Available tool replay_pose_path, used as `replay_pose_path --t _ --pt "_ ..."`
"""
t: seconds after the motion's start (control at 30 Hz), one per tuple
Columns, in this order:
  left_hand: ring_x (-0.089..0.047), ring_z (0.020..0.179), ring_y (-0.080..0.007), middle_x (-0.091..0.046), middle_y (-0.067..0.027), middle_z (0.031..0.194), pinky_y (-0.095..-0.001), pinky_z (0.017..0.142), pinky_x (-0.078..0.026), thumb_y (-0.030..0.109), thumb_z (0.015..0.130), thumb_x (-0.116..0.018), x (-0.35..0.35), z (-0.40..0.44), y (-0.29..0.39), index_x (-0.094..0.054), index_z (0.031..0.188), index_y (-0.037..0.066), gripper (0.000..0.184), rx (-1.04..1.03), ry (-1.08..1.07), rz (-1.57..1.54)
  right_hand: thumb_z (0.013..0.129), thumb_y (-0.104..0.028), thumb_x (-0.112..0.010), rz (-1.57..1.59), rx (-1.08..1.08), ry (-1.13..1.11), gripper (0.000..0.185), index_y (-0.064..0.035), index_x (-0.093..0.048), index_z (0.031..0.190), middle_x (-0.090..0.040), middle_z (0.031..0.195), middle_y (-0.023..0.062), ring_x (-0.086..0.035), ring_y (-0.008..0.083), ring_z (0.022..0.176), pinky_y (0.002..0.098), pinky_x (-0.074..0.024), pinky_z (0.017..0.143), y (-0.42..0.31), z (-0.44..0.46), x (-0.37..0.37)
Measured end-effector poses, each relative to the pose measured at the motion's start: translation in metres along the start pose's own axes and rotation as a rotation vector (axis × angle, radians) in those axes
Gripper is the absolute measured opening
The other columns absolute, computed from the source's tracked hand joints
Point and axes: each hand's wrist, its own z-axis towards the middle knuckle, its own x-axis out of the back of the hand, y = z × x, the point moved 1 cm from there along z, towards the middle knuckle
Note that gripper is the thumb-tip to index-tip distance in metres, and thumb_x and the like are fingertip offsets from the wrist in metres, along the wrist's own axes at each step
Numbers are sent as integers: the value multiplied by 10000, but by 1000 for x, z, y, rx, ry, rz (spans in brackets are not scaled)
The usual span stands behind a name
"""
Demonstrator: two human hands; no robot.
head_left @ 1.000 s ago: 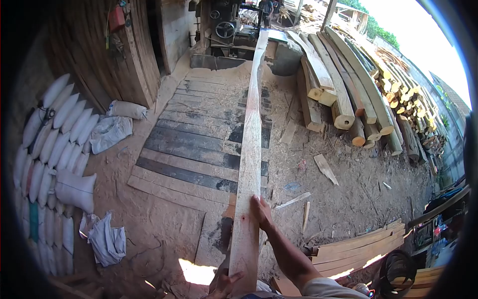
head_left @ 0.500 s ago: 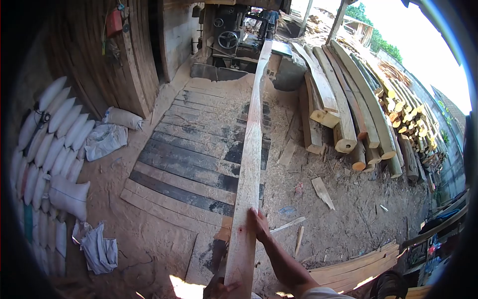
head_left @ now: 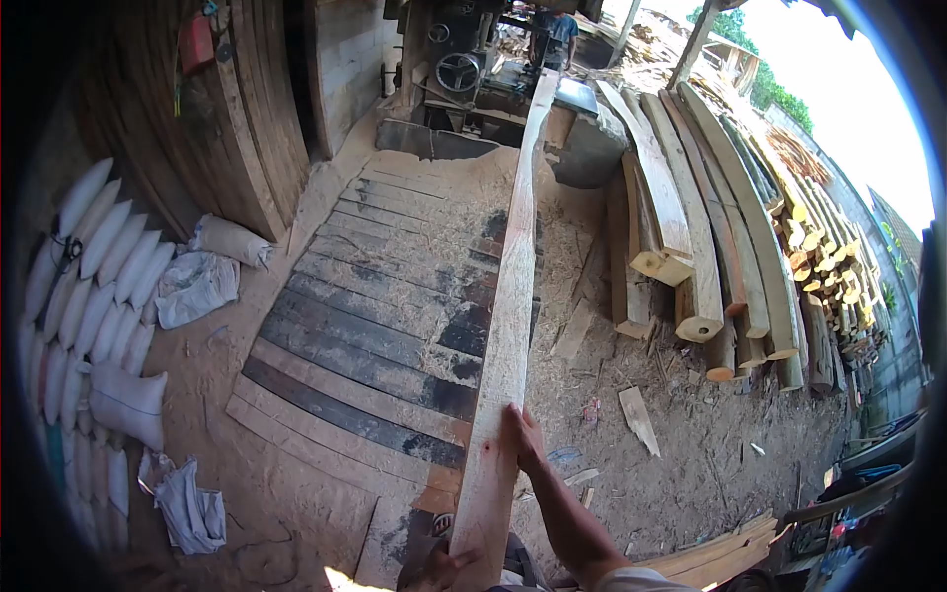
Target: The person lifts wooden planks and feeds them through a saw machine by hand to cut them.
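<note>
A long pale board (head_left: 505, 355) runs from my body away to the machine (head_left: 464, 69) at the far end. My right hand (head_left: 527, 438) grips the board's right edge, thumb on top and the other fingers hidden beneath. Close to my body, my left hand (head_left: 440, 570) holds the board's left side near its near end, with a thumb over the top face. A small dark knot shows in the wood between my hands. The board's far end reaches the machine's table.
A person (head_left: 563, 39) stands beyond the machine. Thick squared timbers (head_left: 695, 237) and stacked logs (head_left: 824, 237) lie on the right. Filled sacks (head_left: 104, 266) are piled on the left. Floor planks (head_left: 345, 345) lie left of the board, and cut boards (head_left: 725, 553) at the lower right.
The view has shifted, so the timbers and floor planks appear lower. Both hands keep their hold on the board. A foot now shows beside the board near my left hand.
</note>
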Motion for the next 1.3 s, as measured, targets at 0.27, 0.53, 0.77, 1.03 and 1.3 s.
replay_pose_path --t 0.27,0.53,0.77,1.03,1.3 --pt "-652 1095 -288 -684 -176 1179 -395 943 -501 482 697 -847 1 147 47 -630 1222 -29 764 -8 81 105 1012 -445 -539 26 -7 -13 582 -41 -488 1429 -617 1198 39 -567 131 1024 274 -467 888 -63 148 9" --pt "-666 1039 -278 -705 -164 1123 -356 912 -510 340 735 -857 -13 290 202 -639 1208 -34 641 171 89 274 1006 -444 -549 17 -21 -1 581 -69 -471 1443 -614 1178 44 -563 136 1012 284 -471 873 -163 330 14" --pt "-655 1083 -295 -695 -165 1165 -372 958 -488 381 752 -844 -28 399 367 -625 1253 -16 675 -255 -17 167 1007 -467 -542 10 29 1 572 -12 -544 1354 -632 1156 39 -566 130 1031 286 -469 887 -232 484 28" --pt "-655 1076 -291 -686 -203 1163 -365 934 -495 339 732 -850 -36 568 470 -617 1238 -62 686 47 4 163 1029 -418 -520 4 15 31 532 -23 -523 1385 -624 1195 42 -567 126 1042 276 -459 908 -316 674 35" --pt "-677 1011 -280 -704 -193 1120 -354 888 -513 360 734 -837 -46 754 586 -646 1202 -58 656 -35 -54 28 1017 -407 -557 74 19 49 536 -40 -522 1406 -615 1250 35 -557 118 1095 280 -448 949 -419 877 45"
